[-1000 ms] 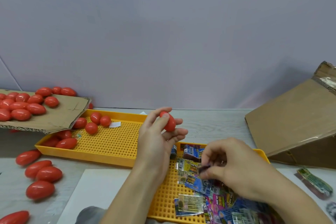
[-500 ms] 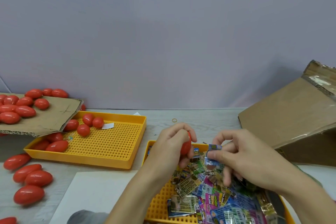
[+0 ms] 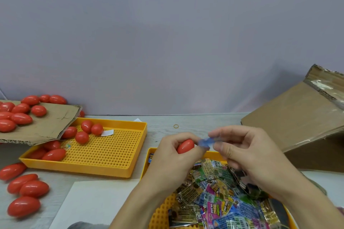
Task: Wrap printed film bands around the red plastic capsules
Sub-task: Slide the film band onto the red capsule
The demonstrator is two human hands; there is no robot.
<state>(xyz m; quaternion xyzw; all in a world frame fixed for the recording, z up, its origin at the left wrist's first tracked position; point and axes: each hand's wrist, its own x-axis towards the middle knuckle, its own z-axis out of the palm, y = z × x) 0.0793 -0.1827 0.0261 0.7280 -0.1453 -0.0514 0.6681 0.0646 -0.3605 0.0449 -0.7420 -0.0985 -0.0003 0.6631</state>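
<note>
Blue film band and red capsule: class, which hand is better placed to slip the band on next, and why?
The right hand: it already pinches the blue film band right beside the tip of the red capsule, which the left hand grips.

Two yellow perforated plastic trays are set on the grey wooden tabletop (image 3: 201, 122): the left tray (image 3: 128, 156) holds red plastic egg-shaped capsules (image 3: 81, 137), the right tray (image 3: 160, 208) a heap of printed film bands (image 3: 219, 197). A tilted brown cardboard box (image 3: 297, 122) is placed far right.
</note>
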